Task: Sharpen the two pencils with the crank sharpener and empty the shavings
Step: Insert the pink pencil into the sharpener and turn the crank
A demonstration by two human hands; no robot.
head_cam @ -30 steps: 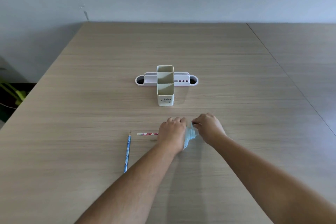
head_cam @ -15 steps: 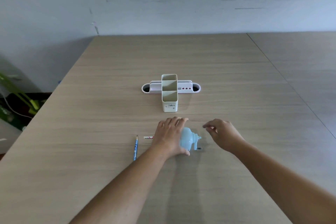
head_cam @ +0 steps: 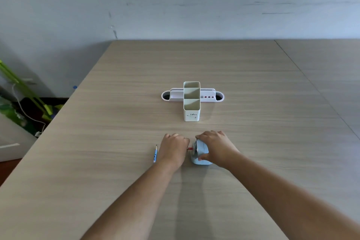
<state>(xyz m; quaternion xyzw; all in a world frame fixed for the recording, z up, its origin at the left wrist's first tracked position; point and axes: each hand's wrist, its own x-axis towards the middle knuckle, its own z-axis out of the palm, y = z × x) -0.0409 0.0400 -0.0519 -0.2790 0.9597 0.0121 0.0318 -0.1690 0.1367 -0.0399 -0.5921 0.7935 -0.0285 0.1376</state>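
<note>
A light blue crank sharpener (head_cam: 200,153) with a metal face stands on the wooden table (head_cam: 116,161), its face turned left. My right hand (head_cam: 216,147) grips its body from the right and above. My left hand (head_cam: 174,148) is closed around a red-patterned pencil (head_cam: 189,149), of which only a short red stretch shows between the fist and the sharpener's face. A blue pencil (head_cam: 155,154) lies on the table just left of my left hand, tip pointing away from me. The crank is hidden.
A white pen holder (head_cam: 191,115) with several compartments stands behind the hands, and a low white organiser tray (head_cam: 212,96) lies across behind it. The table's left edge drops to a floor with green items and a cable. A seam runs along the table's right side.
My right hand moved in from the right and took hold of the sharpener. My left hand let go of the sharpener, closed on the red-patterned pencil and brought it to the sharpener's face.
</note>
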